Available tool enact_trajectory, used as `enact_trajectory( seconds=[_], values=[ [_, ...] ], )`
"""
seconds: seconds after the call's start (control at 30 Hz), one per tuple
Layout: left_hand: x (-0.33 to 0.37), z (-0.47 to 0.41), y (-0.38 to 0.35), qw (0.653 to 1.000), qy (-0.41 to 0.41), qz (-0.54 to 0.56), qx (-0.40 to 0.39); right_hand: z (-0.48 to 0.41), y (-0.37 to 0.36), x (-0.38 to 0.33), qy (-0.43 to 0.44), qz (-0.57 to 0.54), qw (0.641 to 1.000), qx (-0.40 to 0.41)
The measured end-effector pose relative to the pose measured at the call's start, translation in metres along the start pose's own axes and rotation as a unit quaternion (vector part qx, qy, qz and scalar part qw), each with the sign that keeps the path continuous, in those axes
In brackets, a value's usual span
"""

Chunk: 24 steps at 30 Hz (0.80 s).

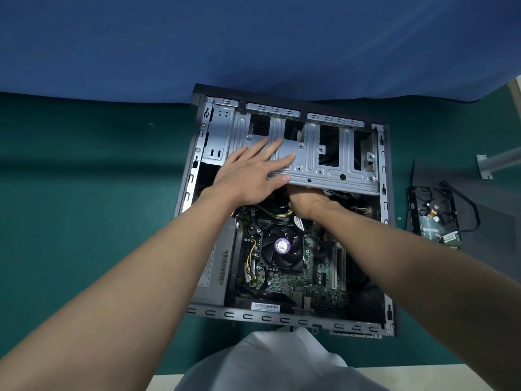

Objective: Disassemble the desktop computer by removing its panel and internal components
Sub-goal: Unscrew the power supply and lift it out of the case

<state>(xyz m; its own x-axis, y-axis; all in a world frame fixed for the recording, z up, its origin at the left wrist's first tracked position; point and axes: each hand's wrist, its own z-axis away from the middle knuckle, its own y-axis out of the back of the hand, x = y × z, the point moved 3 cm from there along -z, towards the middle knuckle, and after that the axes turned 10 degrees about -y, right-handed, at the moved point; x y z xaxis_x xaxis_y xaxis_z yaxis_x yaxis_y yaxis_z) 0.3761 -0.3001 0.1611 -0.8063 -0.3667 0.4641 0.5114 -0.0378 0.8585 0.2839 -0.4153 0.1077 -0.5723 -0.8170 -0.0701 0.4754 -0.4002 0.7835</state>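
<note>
Open desktop computer (pixel 253 316) lies flat on a green table (pixel 84 193). Left hand (pixel 251 173), fingers spread, presses the drive cage (pixel 324 162) at 12 o'clock, likely bracing it while the right hand (pixel 307 201) reaches under its near edge, fingers hidden. Widest room lies toward 9 o'clock; a hard drive (pixel 434 218) lies at 3.

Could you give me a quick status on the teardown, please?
Left hand flat on drive cage, thumb at its edge. Right hand reaching under cage, fingers hidden. Cables crowd beneath. Hard drive out, lying right of case.
</note>
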Motion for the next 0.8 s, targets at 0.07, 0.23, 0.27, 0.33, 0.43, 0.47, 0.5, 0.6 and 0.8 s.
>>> enact_trajectory(
  seconds=[0.07, 0.23, 0.27, 0.33, 0.43, 0.47, 0.5, 0.6, 0.8],
  values=[
    [-0.001, 0.0, 0.0, 1.0, 0.003, 0.002, 0.0, -0.002, 0.004, 0.002, -0.007, 0.001, 1.0, -0.009],
    [0.001, 0.0, -0.001, 1.0, 0.001, -0.008, -0.001, 0.007, 0.004, -0.003, 0.02, -0.048, 0.998, 0.026],
    [0.001, 0.001, -0.001, 1.0, 0.001, -0.01, 0.002, 0.01, 0.005, -0.003, 0.034, -0.042, 0.998, 0.034],
    [0.001, 0.001, -0.001, 1.0, 0.001, -0.016, 0.005, 0.016, 0.007, -0.001, 0.048, -0.033, 0.997, 0.05],
    [0.001, 0.001, -0.001, 1.0, 0.006, -0.013, 0.003, 0.025, 0.006, 0.004, 0.026, -0.066, 0.994, 0.086],
    [0.001, 0.001, -0.002, 1.0, 0.008, -0.012, 0.003, 0.028, 0.005, 0.006, 0.014, -0.089, 0.991, 0.103],
    [0.001, 0.001, -0.001, 1.0, 0.008, -0.012, 0.005, 0.033, 0.004, 0.008, 0.001, -0.119, 0.986, 0.115],
    [0.005, 0.002, -0.001, 1.0, 0.006, -0.018, 0.014, 0.056, 0.001, 0.018, 0.014, -0.191, 0.967, 0.167],
    [0.036, 0.002, 0.011, 0.998, 0.017, -0.004, 0.066, 0.108, 0.023, 0.049, -0.051, -0.38, 0.89, 0.246]
  ],
)
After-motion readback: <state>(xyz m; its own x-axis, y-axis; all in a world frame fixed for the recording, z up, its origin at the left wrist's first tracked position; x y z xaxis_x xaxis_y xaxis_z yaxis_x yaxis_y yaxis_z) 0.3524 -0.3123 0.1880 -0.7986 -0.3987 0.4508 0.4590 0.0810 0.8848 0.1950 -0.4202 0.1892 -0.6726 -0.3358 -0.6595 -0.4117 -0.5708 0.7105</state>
